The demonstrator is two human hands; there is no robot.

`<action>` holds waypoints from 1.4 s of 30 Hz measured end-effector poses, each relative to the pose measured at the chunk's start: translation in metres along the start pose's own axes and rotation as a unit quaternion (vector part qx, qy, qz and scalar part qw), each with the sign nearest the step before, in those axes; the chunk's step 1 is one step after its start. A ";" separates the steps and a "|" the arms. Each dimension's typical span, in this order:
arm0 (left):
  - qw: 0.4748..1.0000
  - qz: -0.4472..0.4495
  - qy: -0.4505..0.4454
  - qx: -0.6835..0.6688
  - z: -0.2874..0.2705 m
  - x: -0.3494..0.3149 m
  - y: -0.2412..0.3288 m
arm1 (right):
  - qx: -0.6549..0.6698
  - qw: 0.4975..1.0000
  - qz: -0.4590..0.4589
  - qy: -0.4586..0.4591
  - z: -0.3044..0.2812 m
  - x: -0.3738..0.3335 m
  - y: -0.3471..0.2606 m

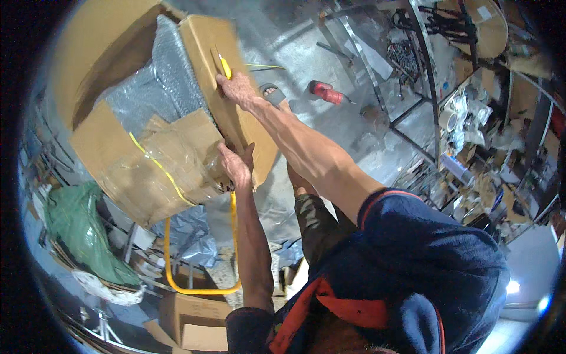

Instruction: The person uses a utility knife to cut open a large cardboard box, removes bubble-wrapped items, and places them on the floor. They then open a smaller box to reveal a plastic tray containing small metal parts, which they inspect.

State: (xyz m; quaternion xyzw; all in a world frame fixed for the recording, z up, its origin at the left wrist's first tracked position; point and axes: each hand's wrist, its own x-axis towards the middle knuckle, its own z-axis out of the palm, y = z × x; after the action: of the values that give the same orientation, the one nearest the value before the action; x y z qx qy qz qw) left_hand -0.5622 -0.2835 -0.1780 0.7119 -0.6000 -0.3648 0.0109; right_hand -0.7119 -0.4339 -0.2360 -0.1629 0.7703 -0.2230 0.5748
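A large cardboard box (135, 177) stands at the left with its top flaps raised, and bubble wrap (177, 65) shows inside. My right hand (239, 89) is closed around a yellow utility knife (225, 66), its blade pointing up beside the long right-hand flap (206, 35). Nearer to me, my left hand (237, 168) rests at the edge of a folded, taped flap, thumb apart from the fingers; whether the fingertips press on the cardboard I cannot tell. A yellow strap (162, 168) crosses the near side of the box.
A yellow tubular handle (203, 291) stands below the box. On the floor lies a red power tool (327, 92), near a sandalled foot (272, 93). Metal frames (433, 76) and cluttered shelves line the right. Green plastic sheeting (82, 230) and a smaller carton (197, 315) are at lower left.
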 end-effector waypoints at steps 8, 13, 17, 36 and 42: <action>0.993 0.013 -0.100 0.066 0.041 0.017 0.002 | 0.115 0.989 0.051 -0.072 -0.022 0.018 0.045; 0.999 -0.024 -0.032 0.003 -0.031 0.039 0.001 | -0.071 0.991 -0.101 0.049 -0.029 -0.037 0.033; 0.980 0.111 0.142 0.082 -0.068 0.077 0.004 | -0.141 0.986 -0.085 0.016 -0.009 -0.039 0.021; 0.940 -0.190 -0.208 0.191 -0.216 -0.241 -0.203 | -0.069 0.996 -0.057 -0.017 -0.045 -0.050 0.030; 0.967 -0.161 -0.191 0.048 -0.166 -0.230 -0.307 | -0.215 0.910 -0.304 0.181 0.020 -0.080 0.014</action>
State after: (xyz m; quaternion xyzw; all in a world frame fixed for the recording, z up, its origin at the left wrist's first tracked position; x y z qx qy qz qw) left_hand -0.2171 -0.0697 -0.0790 0.7158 -0.4857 -0.4616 -0.1966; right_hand -0.6701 -0.3849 -0.1831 -0.4656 0.8036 -0.2416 0.2810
